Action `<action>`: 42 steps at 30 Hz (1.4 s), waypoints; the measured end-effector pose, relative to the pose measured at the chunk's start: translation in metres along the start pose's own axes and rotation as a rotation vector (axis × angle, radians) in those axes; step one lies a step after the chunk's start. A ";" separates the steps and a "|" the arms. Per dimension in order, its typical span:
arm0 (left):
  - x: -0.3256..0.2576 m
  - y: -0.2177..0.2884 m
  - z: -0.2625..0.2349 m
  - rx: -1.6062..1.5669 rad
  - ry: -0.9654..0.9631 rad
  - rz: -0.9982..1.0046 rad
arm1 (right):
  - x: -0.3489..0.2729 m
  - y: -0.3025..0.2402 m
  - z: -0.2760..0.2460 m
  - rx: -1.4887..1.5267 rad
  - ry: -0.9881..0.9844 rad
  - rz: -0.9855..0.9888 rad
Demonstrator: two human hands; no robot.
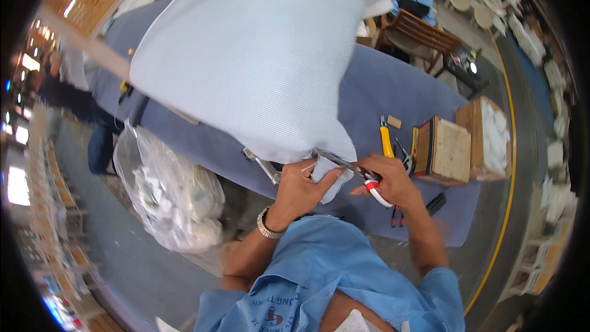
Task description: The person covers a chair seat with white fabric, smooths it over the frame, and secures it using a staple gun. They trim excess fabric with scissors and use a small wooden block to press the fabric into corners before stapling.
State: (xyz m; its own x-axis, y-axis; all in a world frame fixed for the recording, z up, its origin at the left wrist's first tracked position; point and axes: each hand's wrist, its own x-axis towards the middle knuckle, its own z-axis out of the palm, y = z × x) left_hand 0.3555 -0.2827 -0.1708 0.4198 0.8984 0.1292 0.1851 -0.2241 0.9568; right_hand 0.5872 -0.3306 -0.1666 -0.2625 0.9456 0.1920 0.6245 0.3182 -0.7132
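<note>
A large white ribbed fabric piece [258, 55] covers much of the blue-grey table, its near corner drawn toward me. My left hand [301, 189] is closed on a loose flap of that fabric [329, 178], thumb pressed over it. In my right hand [390, 178] are scissors [337, 160] with a white and red handle. Their dark blades lie across the fabric's near corner, close to my left fingers; whether they are open or closed there is hard to make out. Beside my left hand, a metallic tool [264, 166] pokes out from under the fabric.
Right of my hands lie a yellow cutter knife [386, 139], pliers [404, 157] and a worn box [444, 150]. A carton [482, 138] holds white material. At left stands a clear plastic bag [175, 193] of white scraps. Other people and a wooden chair [421, 32] are beyond the table.
</note>
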 end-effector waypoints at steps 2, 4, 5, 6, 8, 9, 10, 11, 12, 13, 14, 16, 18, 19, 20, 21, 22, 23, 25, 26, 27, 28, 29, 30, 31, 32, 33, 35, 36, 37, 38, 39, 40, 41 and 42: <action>-0.006 -0.008 -0.006 0.099 -0.051 -0.006 | -0.014 0.023 0.018 0.117 0.071 0.030; -0.018 -0.018 -0.017 0.257 -0.170 -0.086 | -0.052 0.061 0.045 0.001 0.032 0.264; -0.027 -0.045 -0.017 0.280 -0.264 -0.192 | -0.072 0.082 0.060 -0.068 0.022 0.359; -0.040 -0.071 -0.016 0.284 -0.179 -0.173 | -0.087 0.096 0.070 -0.146 -0.030 0.398; -0.070 -0.116 -0.012 0.320 -0.041 -0.123 | -0.111 0.122 0.091 -0.293 -0.097 0.484; -0.086 -0.134 -0.012 0.361 -0.036 -0.227 | -0.121 0.136 0.102 -0.293 -0.044 0.480; -0.097 -0.142 -0.015 0.352 -0.030 -0.280 | -0.126 0.146 0.109 -0.301 0.015 0.481; -0.108 -0.148 -0.019 0.343 -0.025 -0.332 | -0.131 0.156 0.114 -0.309 0.075 0.481; -0.115 -0.151 -0.023 0.336 -0.017 -0.381 | -0.127 0.158 0.119 -0.336 0.031 0.469; -0.122 -0.154 -0.027 0.310 0.032 -0.379 | -0.124 0.159 0.124 -0.364 -0.013 0.457; -0.129 -0.156 -0.030 0.284 0.081 -0.378 | -0.121 0.160 0.129 -0.392 -0.057 0.445; -0.141 -0.153 -0.037 0.257 0.155 -0.438 | -0.082 0.114 0.167 -0.116 -0.205 0.320; -0.145 -0.140 -0.049 0.237 0.236 -0.544 | -0.015 0.047 0.207 0.021 -0.338 0.195; -0.151 -0.145 -0.048 0.211 0.324 -0.518 | 0.006 0.043 0.238 -0.041 -0.234 -0.043; -0.153 -0.141 -0.053 0.202 0.319 -0.557 | 0.028 0.047 0.274 -0.158 -0.116 -0.059; -0.158 -0.135 -0.060 0.196 0.333 -0.601 | 0.050 0.052 0.301 -0.267 -0.006 -0.090; -0.165 -0.130 -0.068 0.193 0.365 -0.649 | 0.073 0.052 0.313 -0.331 -0.102 0.082; -0.177 -0.140 -0.068 0.209 0.431 -0.620 | 0.093 0.049 0.324 -0.392 -0.199 0.252; -0.192 -0.140 -0.079 0.254 0.439 -0.679 | 0.105 0.047 0.347 -0.437 -0.297 0.407; -0.199 -0.138 -0.086 0.274 0.443 -0.710 | 0.102 0.051 0.351 -0.427 -0.291 0.399; -0.205 -0.142 -0.090 0.283 0.484 -0.710 | 0.100 0.050 0.347 -0.428 -0.304 0.401; -0.211 -0.151 -0.090 0.346 0.487 -0.759 | 0.090 0.050 0.343 -0.389 -0.364 0.343; -0.219 -0.165 -0.093 0.413 0.476 -0.803 | 0.079 0.052 0.339 -0.348 -0.416 0.297; -0.225 -0.186 -0.093 0.476 0.432 -0.836 | 0.067 0.060 0.329 -0.311 -0.456 0.282; -0.238 -0.215 -0.088 0.532 0.453 -0.778 | 0.055 0.058 0.316 -0.211 -0.543 0.266; -0.246 -0.233 -0.085 0.491 0.482 -0.754 | 0.040 0.051 0.300 -0.113 -0.620 0.268; -0.254 -0.245 -0.080 0.442 0.499 -0.738 | 0.026 0.046 0.283 -0.084 -0.722 0.232; -0.262 -0.261 -0.077 0.454 0.490 -0.764 | -0.007 0.047 0.255 -0.096 -0.793 0.200; -0.263 -0.257 -0.078 0.430 0.455 -0.848 | -0.033 0.044 0.241 -0.147 -0.788 0.189; -0.246 -0.238 -0.077 0.471 0.409 -0.922 | -0.058 0.051 0.228 -0.125 -0.765 0.233; -0.243 -0.245 -0.072 0.538 0.372 -0.864 | -0.077 0.054 0.214 -0.117 -0.703 0.322; -0.249 -0.258 -0.070 0.607 0.351 -0.810 | -0.097 0.055 0.201 -0.103 -0.647 0.395; -0.243 -0.258 -0.071 0.684 0.340 -0.761 | -0.114 0.058 0.193 -0.080 -0.596 0.456; -0.233 -0.261 -0.068 0.597 0.306 -0.759 | -0.127 0.065 0.188 -0.115 -0.514 0.534; -0.225 -0.266 -0.062 0.591 0.246 -0.717 | -0.138 0.074 0.186 -0.148 -0.449 0.592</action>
State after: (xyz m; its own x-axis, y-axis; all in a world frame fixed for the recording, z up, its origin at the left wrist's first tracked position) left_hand 0.1570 -0.4014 -0.4385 -0.1530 0.9350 -0.3201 0.7713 0.3155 0.5528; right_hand 0.5327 -0.4507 -0.3710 -0.1068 0.8531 -0.5107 0.8383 -0.1989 -0.5076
